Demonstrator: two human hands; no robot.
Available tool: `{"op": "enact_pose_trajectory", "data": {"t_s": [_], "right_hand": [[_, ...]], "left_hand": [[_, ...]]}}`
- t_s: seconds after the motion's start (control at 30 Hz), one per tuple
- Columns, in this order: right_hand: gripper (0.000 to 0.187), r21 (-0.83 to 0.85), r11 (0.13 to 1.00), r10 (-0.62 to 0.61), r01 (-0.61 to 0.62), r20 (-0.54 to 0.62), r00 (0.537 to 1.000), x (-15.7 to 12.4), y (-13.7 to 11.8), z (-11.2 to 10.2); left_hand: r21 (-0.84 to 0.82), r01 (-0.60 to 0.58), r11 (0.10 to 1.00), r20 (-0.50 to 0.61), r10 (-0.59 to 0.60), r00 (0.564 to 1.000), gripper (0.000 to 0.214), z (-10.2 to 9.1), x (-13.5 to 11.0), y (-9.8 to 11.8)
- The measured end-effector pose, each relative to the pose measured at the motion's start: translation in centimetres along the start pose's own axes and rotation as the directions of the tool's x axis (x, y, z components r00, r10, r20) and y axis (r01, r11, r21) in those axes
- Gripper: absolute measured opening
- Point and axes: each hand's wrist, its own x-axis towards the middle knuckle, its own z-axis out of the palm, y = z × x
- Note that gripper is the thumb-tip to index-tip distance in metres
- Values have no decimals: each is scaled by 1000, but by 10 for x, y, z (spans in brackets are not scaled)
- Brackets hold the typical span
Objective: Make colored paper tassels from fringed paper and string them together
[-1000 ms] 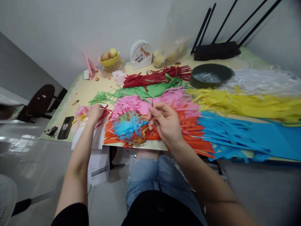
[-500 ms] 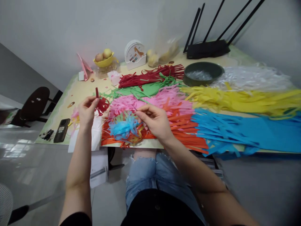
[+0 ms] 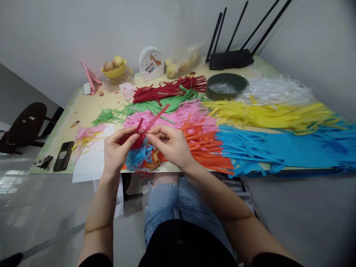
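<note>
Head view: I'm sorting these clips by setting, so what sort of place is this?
Probably a room in a home, with a table used for paper craft. Cut paper strips cover it, a fruit bowl and a router stand by the wall, and both hands hold red strips.

Open tabletop lies at the far left, between the phone and the fruit bowl. Paper strip piles cover the centre and right, with the green bowl and router blocking the far edge. Both hands meet over the near edge, closing the front centre.
</note>
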Motion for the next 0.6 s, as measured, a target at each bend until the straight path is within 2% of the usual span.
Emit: {"op": "enact_pose_trajectory", "data": {"t_s": [0.2,0.3,0.37,0.43,0.53,0.6], "right_hand": [[21,6,999,35,-35,14,999,-1,-1,-2],[22,39,997,60,-61,31,998,1,-2,-3],[27,103,989,96,-102,63,993,3,-2,-3],[35,198,966,149,-168,105,983,5,0,-4],[47,316,914,216,-253,147,965,8,5,-3],[49,350,893,236,-283,172,956,8,8,-3]], "left_hand": [[45,-35,998,-23,36,999,20,-2,-2,-2],[222,-166,961,-1,171,985,17,-4,-4,-3],[398,-312,863,43,322,946,15,-5,-5,-2],[527,-436,730,124,442,889,15,-6,-6,-1],[600,-531,598,217,517,828,14,-6,-6,0],[624,-543,561,225,537,813,14,-7,-6,-1]]}}
